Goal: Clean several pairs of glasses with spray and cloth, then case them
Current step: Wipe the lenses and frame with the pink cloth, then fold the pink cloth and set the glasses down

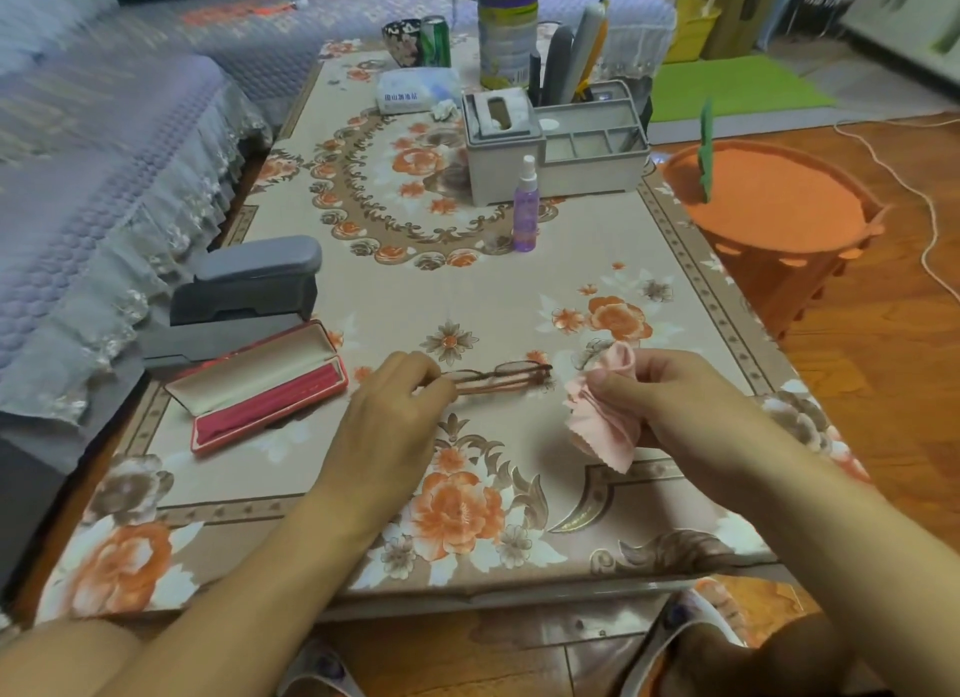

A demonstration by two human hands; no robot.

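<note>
left hand (pixel 395 410) pinches glasses (pixel 501 376) low over tabletop (pixel 467 291), right hand (pixel 670 395) grips pink cloth (pixel 605 426). red case (pixel 260 384) open, empty at 9 o'clock; spray bottle (pixel 525 207) at 12. we judge wiping mid-way, casing left.

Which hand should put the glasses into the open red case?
Left, probably. The left hand already pinches the glasses and sits beside the red case; the right hand holds the pink cloth.

A single head-worn wide-angle view looks forward and down along a table (pixel 519 291) from its near edge. Both forearms reach in from the bottom, close to the lens. A sofa (pixel 104 140) borders the left side, and floor (pixel 883 384) shows at right.
</note>
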